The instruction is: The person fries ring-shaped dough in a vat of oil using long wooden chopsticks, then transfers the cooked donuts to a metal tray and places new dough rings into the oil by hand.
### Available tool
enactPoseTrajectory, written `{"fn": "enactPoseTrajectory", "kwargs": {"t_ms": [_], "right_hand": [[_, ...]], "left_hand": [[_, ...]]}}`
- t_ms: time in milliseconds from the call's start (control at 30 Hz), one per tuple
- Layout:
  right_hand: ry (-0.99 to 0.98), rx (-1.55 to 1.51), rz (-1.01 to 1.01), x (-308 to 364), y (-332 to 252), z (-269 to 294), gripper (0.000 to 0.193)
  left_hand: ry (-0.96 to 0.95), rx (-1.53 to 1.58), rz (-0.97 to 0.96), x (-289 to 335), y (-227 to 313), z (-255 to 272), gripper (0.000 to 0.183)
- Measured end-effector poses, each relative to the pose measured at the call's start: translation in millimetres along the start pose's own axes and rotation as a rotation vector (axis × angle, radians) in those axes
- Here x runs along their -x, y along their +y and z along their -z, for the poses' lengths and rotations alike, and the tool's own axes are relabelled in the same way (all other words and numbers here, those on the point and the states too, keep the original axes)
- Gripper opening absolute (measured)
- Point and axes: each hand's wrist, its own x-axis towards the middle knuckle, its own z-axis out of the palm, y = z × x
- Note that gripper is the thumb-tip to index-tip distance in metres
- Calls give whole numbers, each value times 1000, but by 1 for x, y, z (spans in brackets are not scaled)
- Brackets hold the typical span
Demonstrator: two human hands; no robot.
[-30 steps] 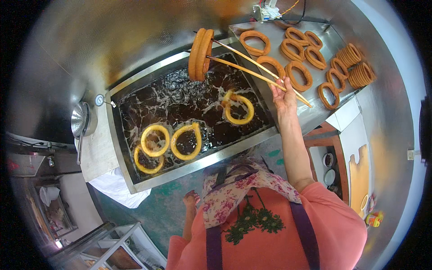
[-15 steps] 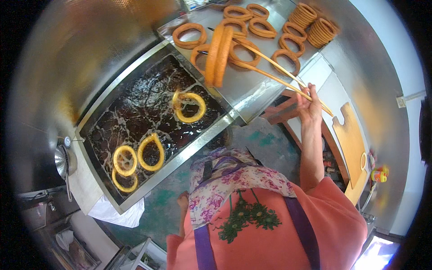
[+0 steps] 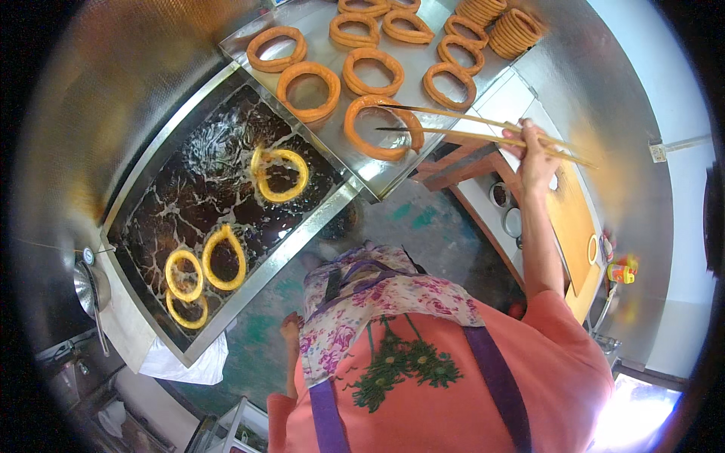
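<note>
My right hand (image 3: 533,155) is closed around a pair of long wooden chopsticks (image 3: 483,125) with dark tips. The tips reach over a ring of fried dough (image 3: 353,136) on the near corner of the metal tray (image 3: 364,172). That ring lies flat, and the chopsticks cross its right side. Beside my waist hangs my left hand (image 3: 290,328), fingers curled, with nothing seen in it. To the left, a vat of dark oil (image 3: 189,181) holds several paler yellow rings, among them one dough ring (image 3: 225,258) with a pointed top.
More browned rings (image 3: 307,90) cover the tray, with stacked rings (image 3: 515,33) at its far right. The vat's metal rim (image 3: 272,268) runs along my front left. A metal ladle (image 3: 94,294) rests at far left; a wooden board (image 3: 568,219) lies on the right-hand counter.
The browned ring that hung from the chopsticks above the tray now lies on it. My right hand has turned, levelling the chopsticks. The whole view has shifted a little, moving the vat leftward.
</note>
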Motion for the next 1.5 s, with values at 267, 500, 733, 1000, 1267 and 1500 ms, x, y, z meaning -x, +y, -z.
{"fn": "enactPoseTrajectory", "kwargs": {"t_ms": [267, 500, 733, 1000, 1267, 1500], "right_hand": [[-433, 379, 299, -71, -29, -16, 24], [-637, 450, 248, -55, -29, -47, 24], [-604, 475, 253, -67, -53, -48, 25], [-498, 281, 431, -102, -9, -122, 14], [-730, 276, 144, -103, -4, -134, 28], [-783, 312, 340, -142, -16, -111, 17]], "left_hand": [[128, -25, -113, 16, -26, 31, 18], [251, -187, -190, 26, -40, 17, 19], [328, -259, -214, 34, -49, 11, 21], [369, -259, -201, 41, -56, 15, 24], [319, -306, -211, 73, -41, -19, 36], [541, -480, -74, 90, -31, -37, 28]]}}
